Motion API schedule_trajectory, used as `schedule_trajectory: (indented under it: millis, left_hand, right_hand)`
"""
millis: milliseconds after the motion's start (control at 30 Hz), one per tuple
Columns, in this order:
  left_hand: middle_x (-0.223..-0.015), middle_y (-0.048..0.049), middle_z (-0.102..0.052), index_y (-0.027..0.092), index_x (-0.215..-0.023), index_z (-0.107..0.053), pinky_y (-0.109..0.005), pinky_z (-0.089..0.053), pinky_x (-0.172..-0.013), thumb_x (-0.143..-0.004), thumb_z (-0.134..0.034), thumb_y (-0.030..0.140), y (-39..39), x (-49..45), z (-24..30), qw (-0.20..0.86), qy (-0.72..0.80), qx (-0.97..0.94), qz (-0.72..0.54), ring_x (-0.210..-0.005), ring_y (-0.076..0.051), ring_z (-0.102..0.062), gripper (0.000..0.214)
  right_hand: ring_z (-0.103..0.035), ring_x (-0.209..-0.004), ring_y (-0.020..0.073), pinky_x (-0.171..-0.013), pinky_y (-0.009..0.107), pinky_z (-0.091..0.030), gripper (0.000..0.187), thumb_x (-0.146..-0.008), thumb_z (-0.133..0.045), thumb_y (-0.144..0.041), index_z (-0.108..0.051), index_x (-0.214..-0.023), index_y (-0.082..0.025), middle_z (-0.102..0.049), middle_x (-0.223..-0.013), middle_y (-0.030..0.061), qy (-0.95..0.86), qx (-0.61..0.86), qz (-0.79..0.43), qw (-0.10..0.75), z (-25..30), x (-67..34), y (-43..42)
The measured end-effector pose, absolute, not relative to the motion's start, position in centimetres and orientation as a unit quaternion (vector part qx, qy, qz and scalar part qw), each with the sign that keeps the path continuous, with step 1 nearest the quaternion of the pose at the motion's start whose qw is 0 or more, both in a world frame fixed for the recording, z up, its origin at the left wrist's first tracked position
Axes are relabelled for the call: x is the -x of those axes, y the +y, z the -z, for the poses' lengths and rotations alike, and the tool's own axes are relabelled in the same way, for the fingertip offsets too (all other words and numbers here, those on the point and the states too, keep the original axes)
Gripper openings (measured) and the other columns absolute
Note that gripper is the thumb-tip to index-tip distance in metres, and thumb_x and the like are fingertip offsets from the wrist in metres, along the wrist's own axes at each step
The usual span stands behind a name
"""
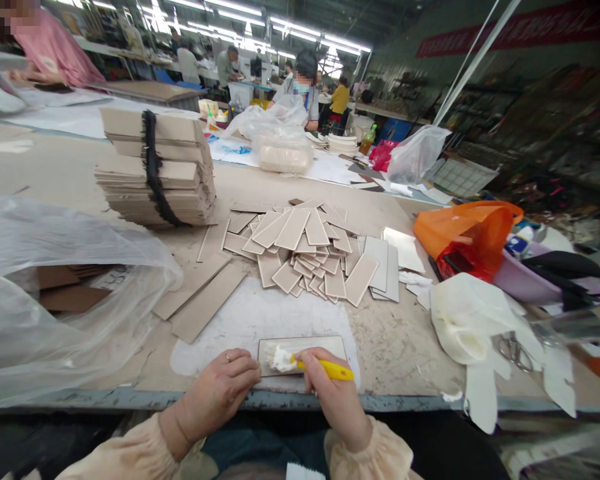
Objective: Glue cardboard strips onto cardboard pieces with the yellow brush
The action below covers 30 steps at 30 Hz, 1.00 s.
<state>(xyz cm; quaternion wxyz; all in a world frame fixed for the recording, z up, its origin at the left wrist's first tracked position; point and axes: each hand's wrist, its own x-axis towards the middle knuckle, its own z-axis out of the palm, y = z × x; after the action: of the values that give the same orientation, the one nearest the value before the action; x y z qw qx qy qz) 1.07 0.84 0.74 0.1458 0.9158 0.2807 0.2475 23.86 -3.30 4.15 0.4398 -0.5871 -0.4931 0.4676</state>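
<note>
My right hand (327, 381) is closed round the yellow handle of a brush (337, 370). The brush's white-coated bristles rest on the left part of a pale rectangular board (325, 347) with a dark edge. My left hand (225, 383), wearing a ring, has its fingers curled together at the board's left end; the fingertips are partly hidden. Beneath the board lies a white sheet (210, 327). Beyond it, many small rectangular pieces (293, 230) with light borders are heaped loosely. Two longer strips (207, 303) lie left of the heap.
A strapped stack of boards (155, 173) stands at the back left. A clear plastic bag (80, 233) with brown pieces lies left. To the right are an orange bag (460, 227), a whitish container (463, 313) and scissors (515, 353). A co-worker (303, 87) sits across the table.
</note>
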Motion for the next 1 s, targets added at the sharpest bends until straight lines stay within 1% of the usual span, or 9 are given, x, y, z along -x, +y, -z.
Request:
schedule_trajectory:
  millis: [133,267,433,533,700,767,867,933,1000]
  left_hand:
    - [-0.09,-0.0041,-0.065,0.019,-0.094,-0.063,-0.029,-0.05,-0.084,-0.091,-0.045,0.007,0.8,-1.0,-0.6,0.157,0.282,-0.914,-0.245,-0.091,-0.016,-0.056,0.023]
    - [-0.089,-0.0041,-0.065,0.018,-0.092,-0.063,-0.031,-0.048,-0.084,-0.092,-0.045,0.008,0.8,-1.0,-0.6,0.167,0.286,-0.912,-0.24,-0.09,-0.016,-0.055,0.02]
    - [-0.089,-0.0036,-0.064,0.018,-0.091,-0.062,-0.032,-0.047,-0.084,-0.093,-0.045,0.01,0.7,-0.9,-0.4,0.175,0.293,-0.911,-0.232,-0.089,-0.017,-0.055,0.019]
    - [-0.09,-0.0036,-0.064,0.018,-0.092,-0.061,-0.032,-0.047,-0.084,-0.094,-0.045,0.011,0.7,-1.0,-0.4,0.177,0.294,-0.911,-0.227,-0.091,-0.017,-0.054,0.018]
    - [-0.091,-0.0034,-0.064,0.018,-0.091,-0.061,-0.032,-0.047,-0.085,-0.094,-0.044,0.011,0.9,-1.0,-0.5,0.173,0.283,-0.913,-0.236,-0.091,-0.017,-0.054,0.019]
    - [-0.09,-0.0034,-0.064,0.018,-0.091,-0.062,-0.033,-0.047,-0.084,-0.094,-0.044,0.011,0.9,-1.0,-0.6,0.172,0.278,-0.914,-0.239,-0.089,-0.017,-0.054,0.019]
    - [-0.09,-0.0034,-0.064,0.018,-0.091,-0.062,-0.033,-0.047,-0.083,-0.094,-0.044,0.011,0.9,-1.0,-0.6,0.169,0.274,-0.916,-0.24,-0.088,-0.017,-0.054,0.019]
    - [-0.09,-0.0035,-0.064,0.018,-0.092,-0.062,-0.034,-0.047,-0.083,-0.094,-0.044,0.011,0.8,-1.0,-0.5,0.166,0.274,-0.917,-0.238,-0.089,-0.018,-0.053,0.019]
    - [-0.089,-0.0037,-0.064,0.018,-0.093,-0.062,-0.034,-0.047,-0.083,-0.094,-0.044,0.011,0.8,-1.0,-0.5,0.166,0.275,-0.917,-0.235,-0.089,-0.018,-0.053,0.019]
  right_hand:
    - [-0.05,-0.052,0.0133,-0.054,0.023,-0.04,0.033,-0.093,-0.053,-0.043,-0.071,-0.083,-0.018,-0.05,-0.051,-0.0042,-0.503,0.587,-0.471,0.425,-3.1,-23.6,-2.7]
    - [-0.051,-0.051,0.0134,-0.053,0.023,-0.04,0.032,-0.092,-0.054,-0.044,-0.071,-0.082,-0.018,-0.05,-0.052,-0.0041,-0.51,0.616,-0.454,0.393,-3.7,-25.8,-2.9]
    - [-0.051,-0.052,0.0143,-0.055,0.024,-0.041,0.031,-0.091,-0.055,-0.046,-0.07,-0.083,-0.02,-0.05,-0.053,-0.0042,-0.5,0.666,-0.403,0.379,-4.1,-30.3,-3.9]
    - [-0.052,-0.051,0.0154,-0.053,0.025,-0.042,0.033,-0.091,-0.054,-0.048,-0.07,-0.084,-0.02,-0.051,-0.054,-0.0035,-0.501,0.689,-0.366,0.375,-3.9,-32.7,-4.5]
    - [-0.056,-0.052,0.0166,-0.053,0.026,-0.046,0.03,-0.094,-0.054,-0.045,-0.069,-0.086,-0.021,-0.057,-0.058,-0.0017,-0.553,0.698,-0.266,0.37,-5.1,-34.2,-5.7]
    - [-0.06,-0.057,0.0165,-0.056,0.025,-0.047,0.025,-0.096,-0.054,-0.04,-0.069,-0.089,-0.02,-0.063,-0.066,-0.0001,-0.593,0.685,-0.207,0.37,-6.0,-33.9,-6.2]
    - [-0.066,-0.072,0.0177,-0.068,0.026,-0.049,0.018,-0.098,-0.051,-0.029,-0.067,-0.098,-0.02,-0.069,-0.086,0.0033,-0.669,0.639,-0.111,0.362,-7.0,-32.7,-6.6]
    - [-0.066,-0.077,0.0189,-0.072,0.027,-0.048,0.017,-0.099,-0.048,-0.024,-0.065,-0.1,-0.019,-0.069,-0.089,0.0051,-0.718,0.615,-0.059,0.32,-7.1,-31.3,-6.6]
    - [-0.064,-0.069,0.0194,-0.067,0.029,-0.046,0.019,-0.099,-0.045,-0.021,-0.063,-0.093,-0.019,-0.066,-0.078,0.0048,-0.751,0.61,-0.024,0.25,-6.7,-29.5,-6.5]
